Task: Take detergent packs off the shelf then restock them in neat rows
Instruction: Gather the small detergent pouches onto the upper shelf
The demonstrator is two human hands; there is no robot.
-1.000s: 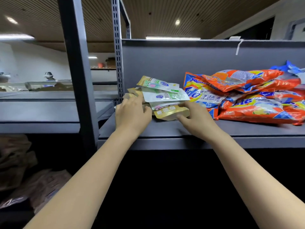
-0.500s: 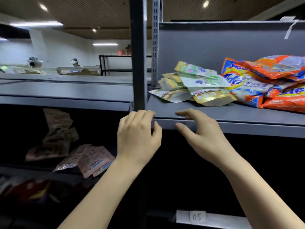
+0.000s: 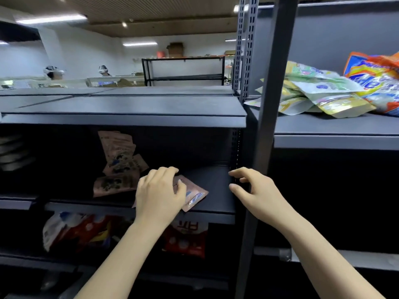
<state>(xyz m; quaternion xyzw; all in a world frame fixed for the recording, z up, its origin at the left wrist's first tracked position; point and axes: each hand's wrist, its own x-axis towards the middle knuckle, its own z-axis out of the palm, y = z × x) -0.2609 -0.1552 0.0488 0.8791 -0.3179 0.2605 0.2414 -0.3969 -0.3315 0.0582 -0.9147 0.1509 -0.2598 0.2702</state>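
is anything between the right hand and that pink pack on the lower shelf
Nothing visible does. The right hand hovers open by the upright post, and only bare shelf lies between it and the pink pack. The left hand already rests on that pack's left part.

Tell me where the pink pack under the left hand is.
Head view, lower-left shelf: the pink pack lies at the front edge, partly under the left hand.

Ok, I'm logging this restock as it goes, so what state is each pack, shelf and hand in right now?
Left hand: fingers curled over the pink pack, grip unclear.
Right hand: open, holding nothing.
Pink pack: flat at the shelf's front edge.
Pink packs behind: jumbled, some leaning.
Upper-shelf packs: loose heap.
Middle shelf: bare on its right side.
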